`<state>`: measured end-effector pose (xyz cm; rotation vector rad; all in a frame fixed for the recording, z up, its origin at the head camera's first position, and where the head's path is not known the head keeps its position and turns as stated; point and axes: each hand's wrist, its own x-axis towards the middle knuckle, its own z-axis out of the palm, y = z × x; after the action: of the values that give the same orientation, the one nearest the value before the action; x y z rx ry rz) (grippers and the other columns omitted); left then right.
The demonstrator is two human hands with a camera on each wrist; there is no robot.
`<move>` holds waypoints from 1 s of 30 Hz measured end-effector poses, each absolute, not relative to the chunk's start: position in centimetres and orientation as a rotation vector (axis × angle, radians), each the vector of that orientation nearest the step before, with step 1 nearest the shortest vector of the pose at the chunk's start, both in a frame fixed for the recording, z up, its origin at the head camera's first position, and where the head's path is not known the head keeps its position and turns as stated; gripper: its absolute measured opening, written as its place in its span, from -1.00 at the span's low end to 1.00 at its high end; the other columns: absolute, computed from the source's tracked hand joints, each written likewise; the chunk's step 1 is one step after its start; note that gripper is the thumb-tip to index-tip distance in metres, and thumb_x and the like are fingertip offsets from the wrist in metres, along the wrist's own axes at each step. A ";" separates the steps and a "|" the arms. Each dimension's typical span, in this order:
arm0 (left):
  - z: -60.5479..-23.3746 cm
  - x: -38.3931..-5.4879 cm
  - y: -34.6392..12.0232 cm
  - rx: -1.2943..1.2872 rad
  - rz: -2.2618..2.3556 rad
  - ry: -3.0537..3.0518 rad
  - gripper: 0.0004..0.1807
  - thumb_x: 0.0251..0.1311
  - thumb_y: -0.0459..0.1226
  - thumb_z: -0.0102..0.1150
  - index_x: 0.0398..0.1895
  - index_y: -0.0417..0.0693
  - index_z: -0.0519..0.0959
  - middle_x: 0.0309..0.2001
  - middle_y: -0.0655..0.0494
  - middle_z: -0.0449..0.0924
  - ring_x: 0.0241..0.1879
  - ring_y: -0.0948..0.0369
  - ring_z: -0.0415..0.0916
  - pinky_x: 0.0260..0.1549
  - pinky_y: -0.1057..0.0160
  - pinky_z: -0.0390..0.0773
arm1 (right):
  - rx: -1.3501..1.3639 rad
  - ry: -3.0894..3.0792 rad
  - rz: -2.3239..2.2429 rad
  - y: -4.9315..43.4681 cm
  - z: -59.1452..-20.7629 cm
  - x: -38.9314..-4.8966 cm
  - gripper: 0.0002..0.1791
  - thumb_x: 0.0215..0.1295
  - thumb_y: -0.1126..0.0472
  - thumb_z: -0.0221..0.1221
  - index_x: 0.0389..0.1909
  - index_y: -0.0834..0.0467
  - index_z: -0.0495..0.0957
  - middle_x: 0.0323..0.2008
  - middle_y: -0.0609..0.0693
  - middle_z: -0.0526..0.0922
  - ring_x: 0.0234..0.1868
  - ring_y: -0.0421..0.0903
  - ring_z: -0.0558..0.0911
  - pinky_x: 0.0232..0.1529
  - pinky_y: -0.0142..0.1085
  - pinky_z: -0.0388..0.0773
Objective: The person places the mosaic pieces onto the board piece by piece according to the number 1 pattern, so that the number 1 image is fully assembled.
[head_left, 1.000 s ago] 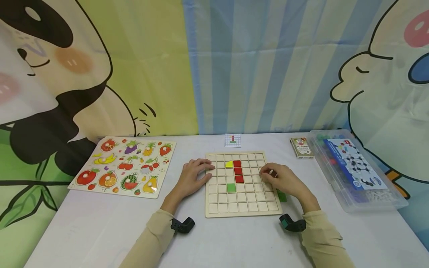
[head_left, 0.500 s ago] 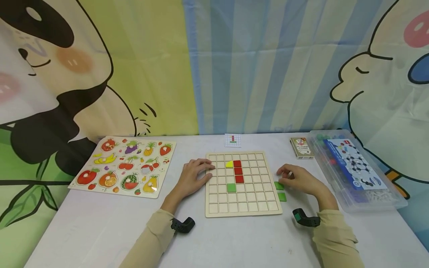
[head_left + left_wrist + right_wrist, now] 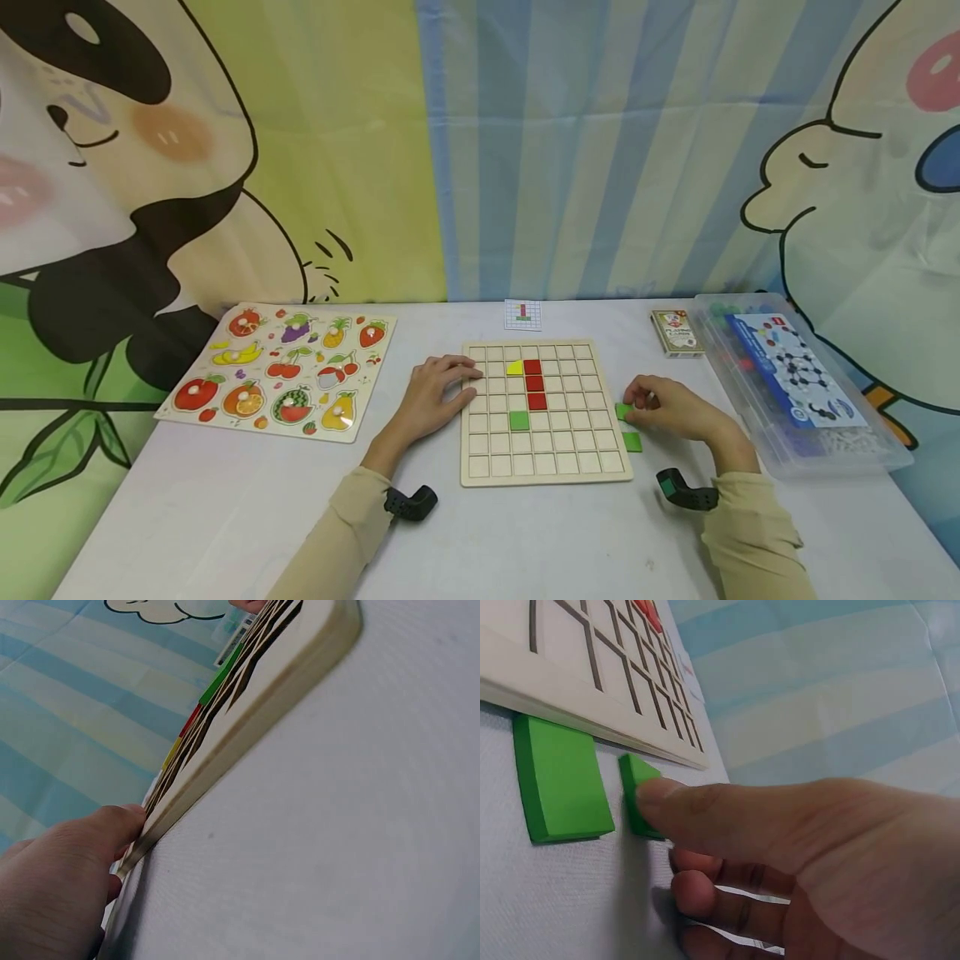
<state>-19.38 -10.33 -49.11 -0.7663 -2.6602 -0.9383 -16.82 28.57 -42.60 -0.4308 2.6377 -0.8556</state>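
Observation:
My left hand (image 3: 431,396) rests with relaxed fingers at the left edge of the gridded wooden board (image 3: 480,468); its thumb is at the edge in the left wrist view. Right of the board, my right hand (image 3: 678,408) pinches a green square tile (image 3: 634,771) between thumb and fingers, the thumb covering part of it. A second green tile (image 3: 566,780) lies beside it on the cloth, against the board's edge. On the grid sit a column of red squares (image 3: 534,383), a yellow piece (image 3: 514,367) with a slanted or curved side, and a green square (image 3: 519,421).
A small pattern card (image 3: 522,315) lies behind the board. To the left is a fruit puzzle board (image 3: 281,375). At the right are a playing card box (image 3: 677,333) and a clear plastic case (image 3: 802,387). A printed curtain (image 3: 525,150) hangs behind the table.
My right hand has moved right from the board's right side to the green tiles and now pinches the farther one. The left hand stays put.

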 end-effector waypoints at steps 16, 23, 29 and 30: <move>-49.1 -19.4 -10.7 -0.838 -0.900 -2.693 -0.61 0.18 -0.02 0.20 0.09 0.21 0.57 0.19 0.20 0.47 0.10 0.12 0.34 0.03 -0.02 0.24 | -0.387 2.835 -0.957 27.5 -42.7 -17.2 -0.92 0.27 0.23 0.17 -0.27 0.14 0.49 -0.35 0.02 0.56 -0.38 -0.12 0.47 -0.43 -0.36 0.41; -49.2 -19.4 -10.5 -0.827 -0.873 -2.688 -0.65 0.19 -0.04 0.20 0.06 0.22 0.58 0.18 0.22 0.48 0.08 0.14 0.35 0.01 0.00 0.24 | -0.362 2.901 -1.042 26.4 -42.6 -17.2 -0.87 0.30 0.15 0.16 -0.22 0.12 0.49 -0.34 0.03 0.58 -0.38 -0.11 0.49 -0.44 -0.35 0.41; -49.3 -19.4 -10.4 -0.838 -0.859 -2.668 -0.73 0.19 -0.06 0.21 -0.03 0.27 0.63 0.16 0.21 0.49 0.12 0.15 0.34 0.00 0.02 0.26 | -0.469 2.885 -1.091 24.7 -42.7 -17.3 -0.89 0.30 0.17 0.17 -0.22 0.11 0.49 -0.31 -0.01 0.58 -0.38 -0.12 0.49 -0.37 -0.37 0.42; -49.2 -19.3 -10.3 -0.850 -0.871 -2.655 -0.75 0.19 -0.07 0.21 -0.06 0.26 0.64 0.15 0.20 0.49 0.13 0.15 0.34 -0.01 0.02 0.27 | -0.477 2.875 -1.095 24.4 -42.7 -17.2 -0.89 0.30 0.17 0.17 -0.23 0.10 0.49 -0.32 -0.02 0.57 -0.38 -0.13 0.48 -0.38 -0.38 0.42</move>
<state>-19.34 -10.31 -49.23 -0.8496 -2.6551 -0.8705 -17.22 24.40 -42.73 -0.4774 2.8755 -1.0946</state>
